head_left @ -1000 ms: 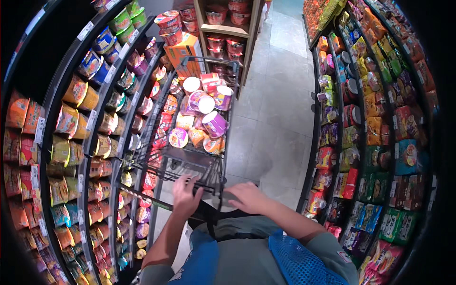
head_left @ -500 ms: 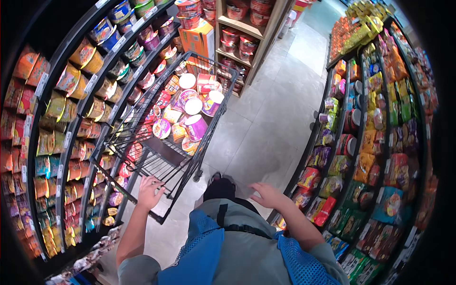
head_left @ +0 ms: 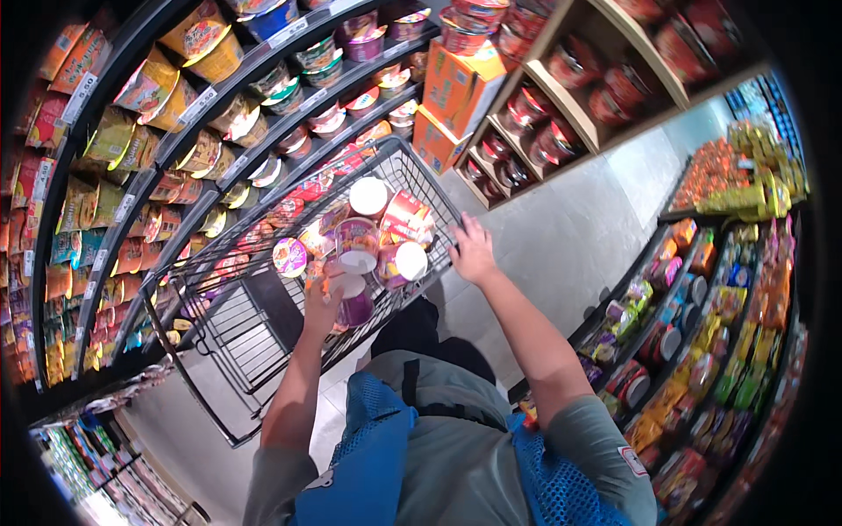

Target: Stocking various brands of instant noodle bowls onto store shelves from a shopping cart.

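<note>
A black wire shopping cart (head_left: 386,346) stands before me, with several instant noodle cups in it. My left hand (head_left: 323,296) reaches into the cart, at an orange noodle cup (head_left: 313,270) and beside a purple noodle cup (head_left: 355,311). Its fingers are blurred and partly hidden, so a grip cannot be made out. My right hand (head_left: 474,252) is at the cart's far right rim, fingers apart and holding nothing. Around the left hand are a red noodle cup (head_left: 406,217), a white-lidded cup (head_left: 368,196) and a purple cup with a white lid (head_left: 409,263).
Curved shelves of noodle cups (head_left: 210,57) rise on the left. Orange cartons (head_left: 452,92) and a wooden rack (head_left: 596,145) with red bowls stand ahead. Snack shelves (head_left: 702,351) line the right, across a grey tiled floor (head_left: 561,228).
I have turned and stepped close alongside the cart. My left hand has gone from behind its handle into the basket; my right hand has reached forward to the rim.
</note>
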`<state>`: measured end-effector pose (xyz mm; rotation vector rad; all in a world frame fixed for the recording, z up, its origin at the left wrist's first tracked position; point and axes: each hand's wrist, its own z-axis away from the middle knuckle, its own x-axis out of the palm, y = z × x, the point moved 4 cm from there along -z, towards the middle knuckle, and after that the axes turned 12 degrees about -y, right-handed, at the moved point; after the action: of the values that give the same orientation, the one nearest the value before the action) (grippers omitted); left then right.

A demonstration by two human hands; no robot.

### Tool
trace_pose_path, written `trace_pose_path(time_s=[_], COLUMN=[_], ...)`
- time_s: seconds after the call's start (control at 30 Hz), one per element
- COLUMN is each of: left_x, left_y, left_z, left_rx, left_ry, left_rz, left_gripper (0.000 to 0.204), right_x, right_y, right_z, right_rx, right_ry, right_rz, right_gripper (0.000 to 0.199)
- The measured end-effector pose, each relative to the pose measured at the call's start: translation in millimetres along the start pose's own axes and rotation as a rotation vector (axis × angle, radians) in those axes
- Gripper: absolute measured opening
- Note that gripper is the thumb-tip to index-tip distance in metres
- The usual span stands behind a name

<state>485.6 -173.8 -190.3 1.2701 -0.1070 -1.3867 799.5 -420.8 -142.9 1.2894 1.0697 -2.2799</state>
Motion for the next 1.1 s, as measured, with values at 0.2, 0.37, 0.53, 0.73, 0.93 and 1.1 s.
trace_pose_path(time_s=[0.2, 0.37, 0.53, 0.73, 0.93, 1.1], left_x=[15, 26, 32, 0, -10, -47], left_y=[-8, -28, -58, 16, 129, 293], left_z=[-115, -131, -71, -11, -1, -63], left_rx=[-0.452, -0.547, -0.508, -0.401, -0.358, 0.207], left_ry=[-0.028, -0.118, 0.237, 0.653, 0.787, 0.716], left_rz=[-0.033, -0.061, 0.455, 0.677, 0.603, 0.917], left_gripper=[0.1, 0.124, 0.106, 0.088, 0.09, 0.104], right_x=[20, 26, 46, -16, -122, -233], right_y=[-20, -11, -6, -22, -96, -168], right_z=[-30, -33, -41, -97, -174, -222], right_rx=[-0.052, -0.273, -0.44, -0.659, -0.855, -1.125], right_ry=[-0.359, -0.252, -0.673, -1.184, -1.028, -0.69], right_rz=[0.153, 0.206, 0.334, 0.059, -0.277, -0.435], right_gripper=[0.044, 0.039, 0.045, 0.055, 0.073, 0.097])
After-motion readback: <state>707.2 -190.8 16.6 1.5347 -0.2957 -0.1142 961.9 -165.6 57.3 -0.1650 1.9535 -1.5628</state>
